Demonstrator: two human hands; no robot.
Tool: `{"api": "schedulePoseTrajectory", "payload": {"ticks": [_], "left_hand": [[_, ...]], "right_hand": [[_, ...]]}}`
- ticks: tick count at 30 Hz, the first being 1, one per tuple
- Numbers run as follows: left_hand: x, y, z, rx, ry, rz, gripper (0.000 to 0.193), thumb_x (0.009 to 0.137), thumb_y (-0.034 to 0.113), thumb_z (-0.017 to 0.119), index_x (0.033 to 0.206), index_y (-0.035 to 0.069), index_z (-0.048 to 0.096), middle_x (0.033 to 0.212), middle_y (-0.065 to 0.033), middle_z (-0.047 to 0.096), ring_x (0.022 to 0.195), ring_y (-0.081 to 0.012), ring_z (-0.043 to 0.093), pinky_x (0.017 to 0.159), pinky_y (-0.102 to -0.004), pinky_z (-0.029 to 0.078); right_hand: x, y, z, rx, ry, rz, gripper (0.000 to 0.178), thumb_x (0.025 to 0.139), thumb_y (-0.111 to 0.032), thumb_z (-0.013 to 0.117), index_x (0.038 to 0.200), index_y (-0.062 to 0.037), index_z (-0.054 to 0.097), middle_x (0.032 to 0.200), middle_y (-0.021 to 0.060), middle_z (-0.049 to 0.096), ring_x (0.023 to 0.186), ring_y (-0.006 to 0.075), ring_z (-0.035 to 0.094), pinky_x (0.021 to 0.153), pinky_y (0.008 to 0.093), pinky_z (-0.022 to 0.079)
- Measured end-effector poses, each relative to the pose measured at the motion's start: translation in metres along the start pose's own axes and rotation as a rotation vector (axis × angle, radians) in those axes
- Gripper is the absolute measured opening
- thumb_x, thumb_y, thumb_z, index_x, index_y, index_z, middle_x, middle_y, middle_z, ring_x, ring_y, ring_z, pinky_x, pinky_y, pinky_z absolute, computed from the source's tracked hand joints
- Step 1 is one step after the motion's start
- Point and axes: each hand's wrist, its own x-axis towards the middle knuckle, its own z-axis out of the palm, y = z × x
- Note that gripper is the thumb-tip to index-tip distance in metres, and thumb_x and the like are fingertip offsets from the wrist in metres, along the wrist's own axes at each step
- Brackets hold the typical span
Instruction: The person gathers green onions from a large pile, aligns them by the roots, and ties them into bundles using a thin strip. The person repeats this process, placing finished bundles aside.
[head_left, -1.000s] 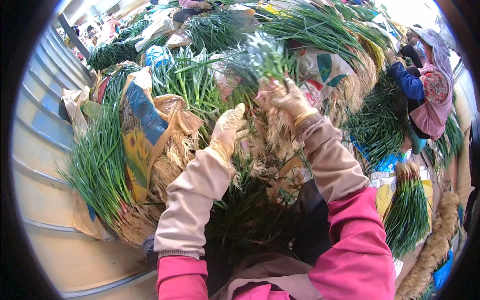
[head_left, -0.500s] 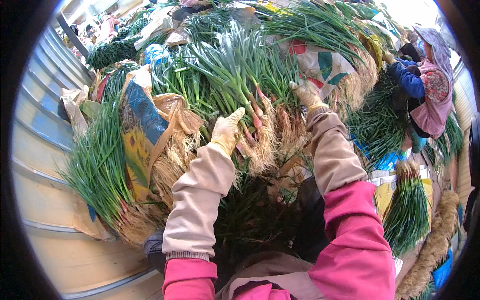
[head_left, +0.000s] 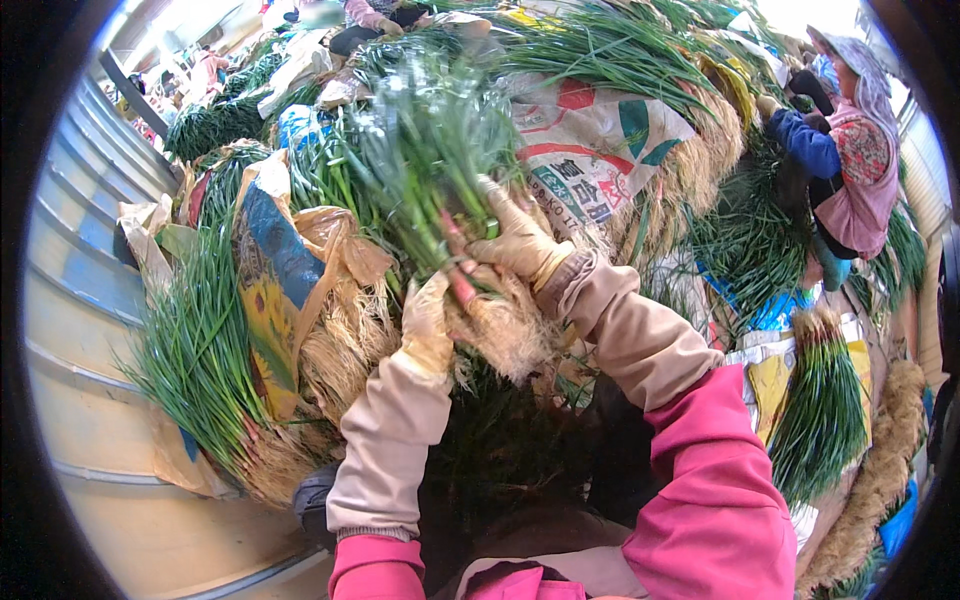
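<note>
A bunch of green onions (head_left: 432, 170) is held up in front of me, blurred at its leafy tops. Its pinkish-white stalk ends and tan stringy roots (head_left: 512, 338) point down toward me. Gloved in pale yellow, my right hand (head_left: 520, 240) closes around the stalks from the right. My left hand (head_left: 428, 318), gloved alike, grips the left side of the bunch lower down, beside the roots; some of its fingers are hidden behind the stalks.
A printed white sack (head_left: 590, 150) lies beyond my right hand, with more green onions heaped on it. Bundled onions (head_left: 195, 330) and a tan-blue sack (head_left: 285, 235) stand at left by a ribbed metal wall (head_left: 100, 270). A co-worker (head_left: 855, 150) sits at right, near a laid-out bundle (head_left: 820, 410).
My hands have come together and lifted the bunch off the heap toward me. My right hand moved left onto the stalks, baring more of the white sack. My left hand came slightly nearer.
</note>
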Motion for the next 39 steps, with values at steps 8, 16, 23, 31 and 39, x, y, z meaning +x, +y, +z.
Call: {"api": "schedulePoseTrajectory", "payload": {"ticks": [8, 16, 23, 31, 39], "left_hand": [[-0.01, 0.01, 0.04, 0.658, 0.199, -0.127, 0.024, 0.083, 0.011, 0.06, 0.105, 0.006, 0.051, 0.085, -0.0047, 0.059, 0.065, -0.0152, 0.057, 0.046, -0.0278, 0.045], [-0.071, 0.022, 0.01, 1.117, 0.003, 0.267, 0.017, 0.081, 0.012, 0.063, 0.092, -0.001, 0.06, 0.124, -0.0202, 0.048, 0.114, -0.0277, 0.047, 0.097, -0.0353, 0.034], [-0.125, -0.012, 0.053, 1.452, -0.209, 0.628, 0.014, 0.076, 0.01, 0.067, 0.087, 0.002, 0.064, 0.118, -0.0185, 0.051, 0.103, -0.031, 0.053, 0.09, -0.0371, 0.041], [-0.164, -0.028, 0.081, 1.548, -0.288, 1.033, 0.014, 0.078, 0.012, 0.066, 0.078, 0.0, 0.057, 0.1, -0.0192, 0.058, 0.089, -0.0337, 0.058, 0.078, -0.0378, 0.046], [-0.18, -0.045, 0.095, 1.357, -0.432, 0.919, 0.008, 0.079, 0.002, 0.063, 0.083, -0.002, 0.058, 0.093, -0.0169, 0.06, 0.084, -0.0317, 0.059, 0.076, -0.0358, 0.048]], "right_hand": [[0.0, 0.003, -0.01, -0.867, -0.133, 0.199, 0.086, 0.072, -0.051, 0.058, 0.137, -0.0028, 0.028, 0.139, 0.0278, 0.029, 0.134, 0.0382, 0.018, 0.111, 0.041, 0.007], [-0.008, -0.026, -0.051, -0.587, 0.061, 0.137, 0.055, 0.073, -0.025, 0.066, 0.121, -0.0058, 0.049, 0.117, 0.0208, 0.054, 0.108, 0.033, 0.053, 0.092, 0.0359, 0.042], [-0.04, -0.049, -0.089, 0.786, 0.291, 0.413, 0.02, 0.086, -0.018, 0.057, 0.101, -0.0047, 0.058, 0.096, 0.0113, 0.065, 0.081, 0.0212, 0.064, 0.063, 0.0316, 0.048], [-0.071, -0.047, -0.083, 1.2, 0.553, 0.374, 0.007, 0.078, -0.008, 0.059, 0.082, -0.0025, 0.06, 0.072, 0.01, 0.063, 0.061, 0.0208, 0.06, 0.053, 0.0313, 0.045], [-0.102, -0.083, -0.081, 1.377, 0.326, 0.303, 0.018, 0.088, -0.015, 0.047, 0.094, -0.0023, 0.058, 0.085, 0.0099, 0.064, 0.071, 0.0194, 0.062, 0.057, 0.0291, 0.048]]}}
